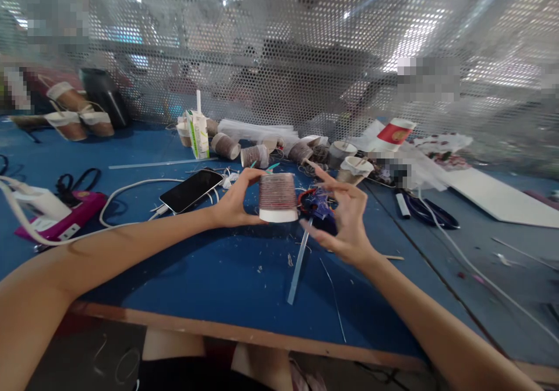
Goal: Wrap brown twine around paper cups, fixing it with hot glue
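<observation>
A: Largest first, what carries the scene?

B: A blue table (209, 274), backed by a perforated metal screen (305, 41). Along the far edge lies a row of finished cups (255, 156), each already wound with thread, beside a small drink carton (198, 133).

A: And the middle ground?

B: A phone (191, 190) on a white cable (126, 190) lies to the left of the hands; a pink tool (65, 219) sits further left, and dark scissors (430, 211) to the right.

A: Where is the piece in hand?

B: The wrapped cup (278, 197) is held upside down above the table, between the two hands. The left hand (233, 204) grasps it by thumb and fingers at its side. The right hand (345, 219) is released, fingers spread, just beside the cup and not gripping it; whether a thread runs from it cannot be told.

A: How far along does the work appear?

B: Judging by the cup, the winding covers most of the wall, with a bare white band left at the lower rim. A clear glue stick (298, 268) and thread clippings (288, 258) lie below.
</observation>
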Available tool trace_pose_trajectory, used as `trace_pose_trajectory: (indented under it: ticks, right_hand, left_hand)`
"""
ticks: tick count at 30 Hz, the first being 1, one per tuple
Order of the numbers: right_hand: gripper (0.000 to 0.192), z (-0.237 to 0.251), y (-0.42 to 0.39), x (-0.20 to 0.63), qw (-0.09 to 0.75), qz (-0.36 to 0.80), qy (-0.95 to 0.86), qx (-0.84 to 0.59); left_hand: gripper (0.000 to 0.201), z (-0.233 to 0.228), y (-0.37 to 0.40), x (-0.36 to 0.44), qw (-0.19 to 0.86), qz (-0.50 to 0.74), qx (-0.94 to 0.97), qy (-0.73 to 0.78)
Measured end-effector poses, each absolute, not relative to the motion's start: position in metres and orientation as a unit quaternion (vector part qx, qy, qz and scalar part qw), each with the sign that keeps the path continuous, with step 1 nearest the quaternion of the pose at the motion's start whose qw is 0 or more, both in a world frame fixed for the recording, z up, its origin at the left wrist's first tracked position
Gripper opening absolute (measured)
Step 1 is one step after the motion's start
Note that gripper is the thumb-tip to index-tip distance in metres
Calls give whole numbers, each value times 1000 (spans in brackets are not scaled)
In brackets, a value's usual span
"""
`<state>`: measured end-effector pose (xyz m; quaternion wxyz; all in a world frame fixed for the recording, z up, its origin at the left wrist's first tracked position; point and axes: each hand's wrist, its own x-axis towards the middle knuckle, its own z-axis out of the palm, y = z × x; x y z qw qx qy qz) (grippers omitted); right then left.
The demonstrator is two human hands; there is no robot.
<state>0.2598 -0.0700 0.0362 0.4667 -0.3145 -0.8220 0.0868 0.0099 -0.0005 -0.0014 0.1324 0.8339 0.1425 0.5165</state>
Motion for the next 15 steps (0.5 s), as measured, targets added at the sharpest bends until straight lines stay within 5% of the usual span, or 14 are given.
trace_pose_trajectory:
  ticks: [2, 4, 15]
  right_hand:
    - [84, 35, -69, 259, 411, 38, -858, -307]
    - [82, 32, -67, 259, 379, 2, -866, -327]
    - [77, 22, -65, 252, 459, 57, -849, -257]
  left_hand:
    - [89, 0, -2, 11, 167, 497, 844, 116]
    - [92, 1, -3, 11, 186, 476, 854, 101]
    - [96, 3, -6, 9, 83, 437, 890, 101]
